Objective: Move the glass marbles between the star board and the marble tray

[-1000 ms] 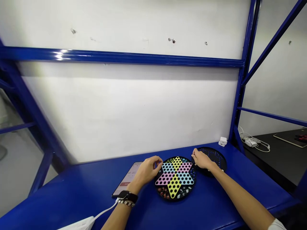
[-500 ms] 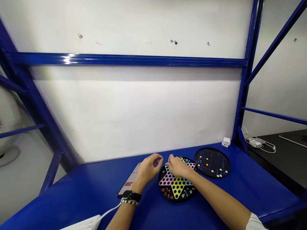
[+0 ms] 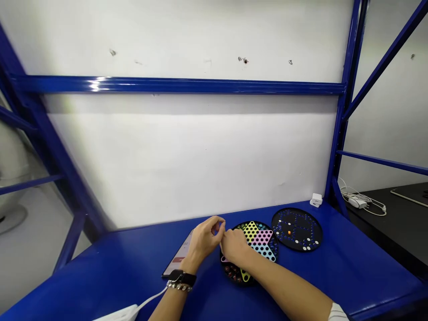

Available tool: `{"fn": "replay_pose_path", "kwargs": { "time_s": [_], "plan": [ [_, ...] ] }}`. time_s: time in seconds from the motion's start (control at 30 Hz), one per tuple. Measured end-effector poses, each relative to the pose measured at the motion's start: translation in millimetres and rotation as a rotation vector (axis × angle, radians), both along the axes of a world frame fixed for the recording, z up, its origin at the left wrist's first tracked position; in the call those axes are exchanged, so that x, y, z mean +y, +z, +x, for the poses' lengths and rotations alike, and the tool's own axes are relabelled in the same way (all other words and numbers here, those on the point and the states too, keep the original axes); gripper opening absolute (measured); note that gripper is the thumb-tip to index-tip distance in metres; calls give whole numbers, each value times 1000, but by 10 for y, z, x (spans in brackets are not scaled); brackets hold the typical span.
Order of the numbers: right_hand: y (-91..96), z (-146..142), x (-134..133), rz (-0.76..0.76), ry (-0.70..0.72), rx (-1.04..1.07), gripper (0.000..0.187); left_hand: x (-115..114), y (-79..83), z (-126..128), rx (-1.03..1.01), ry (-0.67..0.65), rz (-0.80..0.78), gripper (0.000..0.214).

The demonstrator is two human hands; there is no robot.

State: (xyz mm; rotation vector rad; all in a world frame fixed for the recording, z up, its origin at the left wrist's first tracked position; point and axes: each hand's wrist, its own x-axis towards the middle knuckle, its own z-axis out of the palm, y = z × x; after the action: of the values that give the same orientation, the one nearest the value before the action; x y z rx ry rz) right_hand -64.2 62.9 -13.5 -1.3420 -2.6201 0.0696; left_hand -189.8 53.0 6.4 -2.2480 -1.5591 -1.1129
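Note:
A round black Chinese checkers board [image 3: 259,243] with a star of yellow, pink and pale blue points lies on the blue shelf [image 3: 100,276], with marbles in its rim trays. My right hand [image 3: 234,248] rests curled over the board's left side, fingers closed on something I cannot make out. My left hand [image 3: 206,237], with a watch and bracelet at the wrist, hovers just left of the board with fingers pinched together; what it holds is hidden. A second black round board [image 3: 297,230] with white marbles and one orange marble lies to the right.
A phone [image 3: 179,257] lies flat left of my left hand. A white cable and pouch [image 3: 123,313] sit at the near left edge. A small white charger [image 3: 316,200] stands by the blue upright. Blue rack beams frame the white wall; a black table with cables is at right.
My right hand has come from the second black board leftward across the star board to its left side, close to my left hand. My left hand has stayed in place.

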Motion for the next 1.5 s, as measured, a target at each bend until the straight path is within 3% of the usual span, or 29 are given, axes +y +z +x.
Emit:
{"fn": "replay_pose_path", "kwargs": {
  "time_s": [0.27, 0.43, 0.6, 0.8, 1.03, 1.17, 1.27, 1.4, 1.5],
  "plan": [
    [-16, 10, -33, 8, -91, 138, 28, -30, 16, 20, -37, -18, 72, 21],
    [-43, 24, -41, 18, -130, 161, 33, -39, 31, 22, -22, -41, 120, 34],
    [-31, 29, -53, 16, -58, 182, 39, -47, 43, 31, 0, -39, 145, 40],
    [-42, 42, -155, -24, 98, 145, 64, -49, 42, 39, 15, -19, 114, 39],
    [-103, 82, -200, -120, 108, 124, 59, -49, 41, 36, 22, -12, 98, 41],
    [-87, 174, -139, -191, 106, 180, 66, -52, 42, 36, 52, -19, 52, 40],
    [-13, 483, -14, -110, -24, 253, 56, -58, 46, 53, 72, -14, 20, 41],
    [68, 1360, 216, -2, -333, 263, 38, -62, 54, 90, 90, -18, -22, 43],
    [43, 2085, 355, -162, -465, 284, 25, -70, 70, 119, 99, -19, -78, 43]
  ]
}}
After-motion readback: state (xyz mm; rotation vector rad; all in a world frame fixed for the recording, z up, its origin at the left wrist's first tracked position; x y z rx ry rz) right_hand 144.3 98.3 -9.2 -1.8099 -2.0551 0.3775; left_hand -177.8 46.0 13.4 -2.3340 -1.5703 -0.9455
